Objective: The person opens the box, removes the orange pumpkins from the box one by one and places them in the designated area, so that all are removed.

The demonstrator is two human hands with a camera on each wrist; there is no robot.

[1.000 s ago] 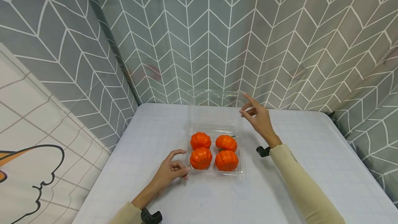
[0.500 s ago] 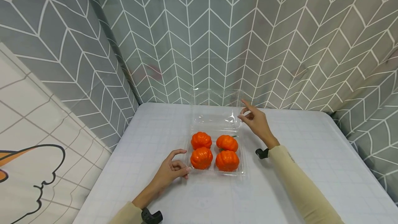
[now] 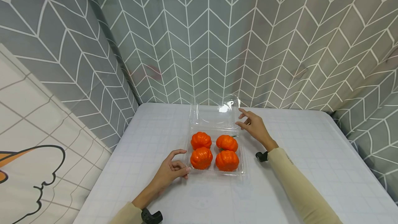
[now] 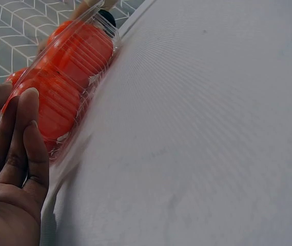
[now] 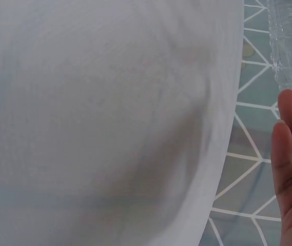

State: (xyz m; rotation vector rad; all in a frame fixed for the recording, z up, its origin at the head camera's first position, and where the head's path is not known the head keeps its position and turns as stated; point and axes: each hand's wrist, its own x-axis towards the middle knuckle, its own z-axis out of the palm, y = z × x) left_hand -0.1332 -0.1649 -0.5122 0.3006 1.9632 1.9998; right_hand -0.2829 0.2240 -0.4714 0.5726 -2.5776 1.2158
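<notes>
Clear clamshell box (image 3: 214, 168) runs lengthwise away, lid (image 3: 214, 113) upright; right hand (image 3: 253, 125) spread beside it.

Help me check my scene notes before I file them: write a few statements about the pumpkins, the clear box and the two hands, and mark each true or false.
1. Four orange pumpkins sit in the clear plastic box. True.
2. The box's lid is shut flat over the pumpkins. False: it stands open, tilted up at the far side.
3. The left hand holds a pumpkin out of the box. False: it rests on the table at the box's near left edge, fingertips against the plastic.
4. The right hand is at the lid's right edge. True.
5. The pumpkins are stacked in one pile. False: they lie in two rows of two.
</notes>
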